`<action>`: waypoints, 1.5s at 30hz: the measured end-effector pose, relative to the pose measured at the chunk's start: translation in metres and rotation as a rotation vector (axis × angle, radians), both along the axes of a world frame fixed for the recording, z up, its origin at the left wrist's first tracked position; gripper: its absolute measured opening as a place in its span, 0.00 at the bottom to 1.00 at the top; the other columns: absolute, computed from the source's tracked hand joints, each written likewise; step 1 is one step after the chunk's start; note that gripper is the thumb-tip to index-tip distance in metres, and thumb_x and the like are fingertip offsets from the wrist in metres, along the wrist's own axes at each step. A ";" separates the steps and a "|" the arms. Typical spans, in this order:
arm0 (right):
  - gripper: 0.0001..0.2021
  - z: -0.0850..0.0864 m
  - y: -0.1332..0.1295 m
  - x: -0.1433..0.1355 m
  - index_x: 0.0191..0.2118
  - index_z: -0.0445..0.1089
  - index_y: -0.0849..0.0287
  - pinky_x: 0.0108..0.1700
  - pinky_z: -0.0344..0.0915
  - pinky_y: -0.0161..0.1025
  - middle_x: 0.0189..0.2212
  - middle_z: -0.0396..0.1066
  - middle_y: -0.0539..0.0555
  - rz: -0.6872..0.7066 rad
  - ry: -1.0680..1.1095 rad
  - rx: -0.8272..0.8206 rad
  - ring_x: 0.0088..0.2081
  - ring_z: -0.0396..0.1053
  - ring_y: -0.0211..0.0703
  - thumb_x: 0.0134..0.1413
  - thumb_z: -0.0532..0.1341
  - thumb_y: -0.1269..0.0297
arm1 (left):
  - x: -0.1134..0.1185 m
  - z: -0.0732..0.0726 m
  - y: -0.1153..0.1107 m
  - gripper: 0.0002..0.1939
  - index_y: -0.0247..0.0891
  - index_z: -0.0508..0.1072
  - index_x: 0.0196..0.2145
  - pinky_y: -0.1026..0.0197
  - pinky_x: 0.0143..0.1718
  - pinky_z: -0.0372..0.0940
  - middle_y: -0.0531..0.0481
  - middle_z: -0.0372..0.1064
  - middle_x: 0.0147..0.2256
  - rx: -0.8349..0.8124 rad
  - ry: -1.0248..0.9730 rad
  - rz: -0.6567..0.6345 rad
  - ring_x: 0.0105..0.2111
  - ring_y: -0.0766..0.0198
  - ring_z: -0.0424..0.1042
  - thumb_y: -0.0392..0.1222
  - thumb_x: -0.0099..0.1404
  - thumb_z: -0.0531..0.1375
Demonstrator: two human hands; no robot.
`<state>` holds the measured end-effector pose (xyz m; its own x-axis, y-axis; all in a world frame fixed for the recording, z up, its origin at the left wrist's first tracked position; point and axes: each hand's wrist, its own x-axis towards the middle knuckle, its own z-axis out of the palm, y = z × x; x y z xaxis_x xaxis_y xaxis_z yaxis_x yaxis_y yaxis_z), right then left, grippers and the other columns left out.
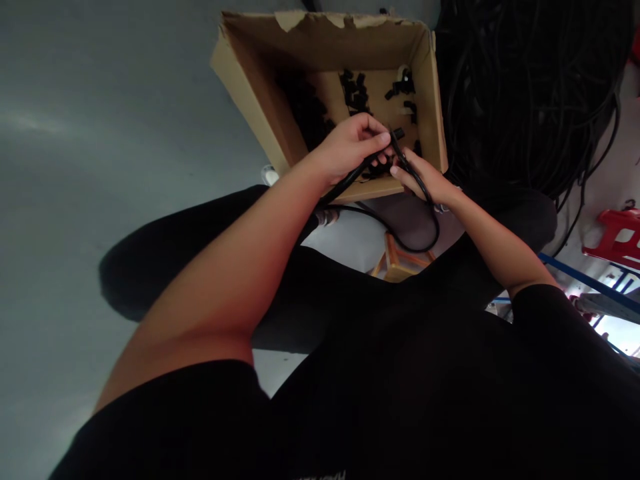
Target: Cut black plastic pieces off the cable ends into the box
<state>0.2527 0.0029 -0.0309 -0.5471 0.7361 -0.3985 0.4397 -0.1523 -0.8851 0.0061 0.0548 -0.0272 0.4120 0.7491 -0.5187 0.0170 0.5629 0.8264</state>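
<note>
Above the near side of an open cardboard box (253, 107), both hands meet at a black cable (429, 193). My left hand (355, 148) is closed on the cable, thumb and fingers pinching it near a small black end piece (399, 133). My right hand (423, 177) has its fingers closed round the cable just to the right. From the hands the cable loops down below the box's near edge and back to the left. Small black parts (356, 92) lie scattered on the box bottom, with a denser heap (305, 107) along its left side.
A large pile of black cables (525, 87) stands right of the box. A wooden stool (400, 267) shows between my legs, below the box. At the far right are a red plastic stool (620, 233) and a blue metal frame (590, 280).
</note>
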 end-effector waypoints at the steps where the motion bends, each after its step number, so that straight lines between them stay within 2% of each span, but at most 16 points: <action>1: 0.39 0.005 0.001 -0.001 0.60 0.67 0.52 0.55 0.86 0.51 0.44 0.74 0.54 -0.021 -0.016 0.004 0.47 0.79 0.51 0.82 0.56 0.15 | 0.000 0.000 0.000 0.18 0.45 0.73 0.43 0.53 0.46 0.77 0.51 0.84 0.36 0.030 0.024 0.003 0.41 0.57 0.83 0.42 0.80 0.80; 3: 0.41 0.011 0.001 -0.003 0.57 0.69 0.52 0.51 0.85 0.51 0.39 0.72 0.52 -0.051 -0.044 0.005 0.43 0.78 0.50 0.79 0.56 0.12 | -0.002 0.001 0.001 0.22 0.45 0.73 0.43 0.54 0.47 0.77 0.53 0.82 0.34 0.096 0.084 -0.004 0.43 0.55 0.85 0.43 0.75 0.84; 5: 0.41 0.011 0.001 -0.004 0.56 0.70 0.52 0.50 0.85 0.51 0.37 0.72 0.51 -0.072 -0.068 0.005 0.41 0.78 0.51 0.78 0.57 0.12 | -0.004 0.001 0.002 0.22 0.45 0.74 0.42 0.55 0.47 0.77 0.53 0.82 0.33 0.134 0.128 -0.017 0.43 0.54 0.86 0.45 0.75 0.84; 9: 0.40 -0.002 0.001 -0.002 0.56 0.71 0.53 0.55 0.86 0.54 0.40 0.76 0.54 -0.077 -0.088 0.036 0.44 0.79 0.52 0.78 0.61 0.14 | -0.003 0.003 0.002 0.17 0.44 0.75 0.39 0.58 0.35 0.73 0.50 0.86 0.35 0.135 0.151 -0.039 0.33 0.59 0.83 0.41 0.77 0.80; 14: 0.35 -0.014 0.003 0.003 0.63 0.73 0.55 0.67 0.81 0.60 0.51 0.80 0.59 -0.015 -0.108 0.147 0.55 0.80 0.57 0.81 0.63 0.24 | 0.001 0.012 -0.001 0.17 0.41 0.76 0.36 0.64 0.25 0.66 0.45 0.88 0.35 0.073 0.103 -0.091 0.26 0.63 0.80 0.41 0.79 0.78; 17: 0.28 -0.010 0.004 0.007 0.59 0.74 0.54 0.65 0.80 0.58 0.49 0.80 0.58 -0.014 -0.180 0.194 0.53 0.79 0.56 0.82 0.64 0.31 | -0.002 0.017 0.001 0.20 0.40 0.76 0.37 0.67 0.24 0.66 0.45 0.87 0.34 0.048 0.064 -0.093 0.26 0.64 0.79 0.45 0.78 0.81; 20: 0.23 -0.006 0.006 0.011 0.54 0.73 0.53 0.63 0.80 0.55 0.44 0.79 0.55 -0.015 -0.243 0.230 0.48 0.78 0.54 0.81 0.65 0.36 | -0.006 0.022 0.006 0.21 0.39 0.76 0.35 0.68 0.23 0.65 0.42 0.88 0.36 0.034 0.017 -0.106 0.25 0.66 0.77 0.44 0.79 0.81; 23: 0.20 -0.006 0.008 0.013 0.55 0.72 0.54 0.64 0.80 0.55 0.45 0.80 0.55 0.026 -0.246 0.248 0.49 0.79 0.53 0.82 0.65 0.40 | -0.010 0.025 0.009 0.21 0.38 0.76 0.35 0.69 0.24 0.65 0.42 0.88 0.37 0.035 -0.015 -0.143 0.24 0.69 0.74 0.44 0.81 0.80; 28: 0.20 -0.007 0.009 0.014 0.61 0.72 0.56 0.70 0.79 0.62 0.54 0.83 0.61 0.080 -0.192 0.313 0.57 0.83 0.58 0.84 0.61 0.44 | -0.011 0.024 0.006 0.25 0.38 0.77 0.37 0.65 0.23 0.63 0.45 0.81 0.29 -0.009 -0.022 -0.249 0.22 0.67 0.72 0.57 0.84 0.79; 32: 0.15 0.001 0.008 0.014 0.55 0.73 0.52 0.66 0.81 0.59 0.49 0.82 0.57 0.020 -0.234 0.290 0.52 0.83 0.57 0.80 0.64 0.46 | -0.015 0.017 0.004 0.28 0.40 0.82 0.41 0.59 0.24 0.63 0.42 0.83 0.32 -0.006 -0.057 -0.251 0.24 0.63 0.72 0.69 0.83 0.76; 34: 0.14 0.007 0.007 0.013 0.52 0.73 0.51 0.64 0.81 0.57 0.45 0.81 0.55 0.003 -0.244 0.266 0.49 0.81 0.56 0.77 0.66 0.47 | -0.019 0.014 0.004 0.33 0.43 0.85 0.41 0.55 0.27 0.63 0.41 0.85 0.35 -0.003 -0.081 -0.259 0.26 0.61 0.69 0.79 0.76 0.76; 36: 0.14 0.011 0.007 0.012 0.52 0.73 0.51 0.65 0.80 0.58 0.44 0.80 0.55 0.002 -0.235 0.252 0.51 0.82 0.58 0.76 0.68 0.47 | -0.022 0.012 0.005 0.39 0.46 0.86 0.41 0.52 0.30 0.63 0.42 0.85 0.35 -0.018 -0.094 -0.278 0.28 0.61 0.64 0.87 0.66 0.78; 38: 0.14 0.014 0.006 0.011 0.52 0.74 0.51 0.67 0.79 0.59 0.43 0.81 0.56 -0.001 -0.228 0.245 0.55 0.83 0.62 0.77 0.68 0.47 | -0.025 0.014 0.006 0.42 0.47 0.87 0.41 0.50 0.32 0.61 0.44 0.82 0.33 -0.066 -0.103 -0.300 0.30 0.62 0.58 0.90 0.58 0.81; 41: 0.14 0.016 0.005 0.011 0.53 0.74 0.51 0.66 0.78 0.58 0.44 0.81 0.57 -0.006 -0.236 0.249 0.55 0.83 0.63 0.78 0.67 0.46 | -0.030 0.021 0.009 0.41 0.46 0.86 0.43 0.50 0.33 0.59 0.49 0.72 0.28 -0.145 -0.121 -0.339 0.29 0.64 0.53 0.87 0.58 0.83; 43: 0.14 0.014 0.004 0.013 0.54 0.75 0.50 0.65 0.77 0.57 0.45 0.80 0.56 0.000 -0.239 0.260 0.54 0.83 0.61 0.79 0.67 0.47 | -0.033 0.027 0.010 0.37 0.46 0.85 0.43 0.50 0.33 0.57 0.52 0.66 0.27 -0.179 -0.129 -0.343 0.27 0.66 0.51 0.83 0.63 0.83; 45: 0.15 0.009 0.002 0.015 0.55 0.74 0.51 0.65 0.77 0.56 0.46 0.80 0.55 0.010 -0.224 0.258 0.53 0.82 0.59 0.79 0.68 0.46 | -0.034 0.031 0.012 0.32 0.45 0.85 0.43 0.50 0.34 0.58 0.52 0.66 0.27 -0.195 -0.136 -0.305 0.27 0.65 0.52 0.77 0.70 0.81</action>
